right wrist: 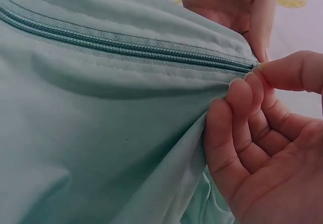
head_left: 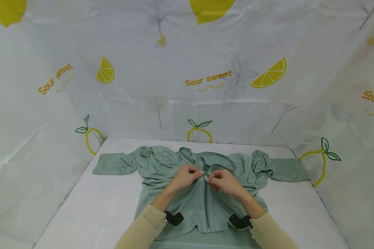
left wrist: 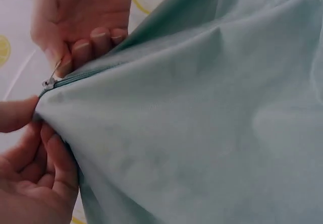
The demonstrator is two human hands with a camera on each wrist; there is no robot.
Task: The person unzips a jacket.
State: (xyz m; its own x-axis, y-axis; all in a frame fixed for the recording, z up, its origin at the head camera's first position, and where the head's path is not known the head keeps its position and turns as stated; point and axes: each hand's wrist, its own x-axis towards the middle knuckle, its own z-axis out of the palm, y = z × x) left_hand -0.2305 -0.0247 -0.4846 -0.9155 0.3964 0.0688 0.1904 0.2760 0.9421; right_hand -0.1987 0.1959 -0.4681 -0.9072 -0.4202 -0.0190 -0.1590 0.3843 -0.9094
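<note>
A light green zip-up jacket [head_left: 180,207] lies spread out, its sleeves reaching to both sides. My left hand [head_left: 186,177] pinches the cloth edge beside the front zipper [head_left: 206,204], close under the collar [head_left: 221,157]. Opposite it, my right hand [head_left: 225,181] grips the small metal zipper pull [left wrist: 56,68] between thumb and finger. In the left wrist view the silver slider [left wrist: 48,84] sits just above my left thumb. The zipper teeth [right wrist: 151,51] run together below the slider in the right wrist view, and my right fingertips partly hide the slider there.
The jacket rests on a white-covered table [head_left: 90,207]. White cloth [head_left: 162,114] printed with lemons hangs behind it and along both sides. The left sleeve end [head_left: 112,164] and right sleeve end [head_left: 291,169] lie near the table's side edges.
</note>
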